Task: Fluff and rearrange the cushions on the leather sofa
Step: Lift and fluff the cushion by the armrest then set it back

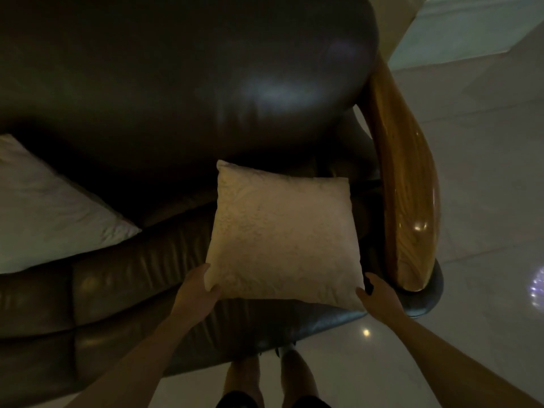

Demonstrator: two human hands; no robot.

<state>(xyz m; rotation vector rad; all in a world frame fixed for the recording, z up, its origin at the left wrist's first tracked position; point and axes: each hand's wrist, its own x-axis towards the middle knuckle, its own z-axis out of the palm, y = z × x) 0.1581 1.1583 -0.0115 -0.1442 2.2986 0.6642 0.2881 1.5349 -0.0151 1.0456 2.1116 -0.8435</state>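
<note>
A square cream cushion point(279, 234) lies on the seat of the dark leather sofa point(123, 275), at its right end close to the armrest. My left hand point(195, 290) grips the cushion's near left corner. My right hand point(375, 295) holds its near right corner, fingers curled against the edge. A second pale cushion point(44, 213) rests flat on the seat at the far left, partly cut off by the frame. The sofa's rounded backrest point(206, 69) rises behind both cushions.
A polished wooden armrest point(403, 184) runs along the sofa's right side. Pale glossy floor tiles point(485, 201) spread to the right and in front. My legs point(270, 378) stand close to the sofa's front edge. A wall corner point(459, 28) shows at the top right.
</note>
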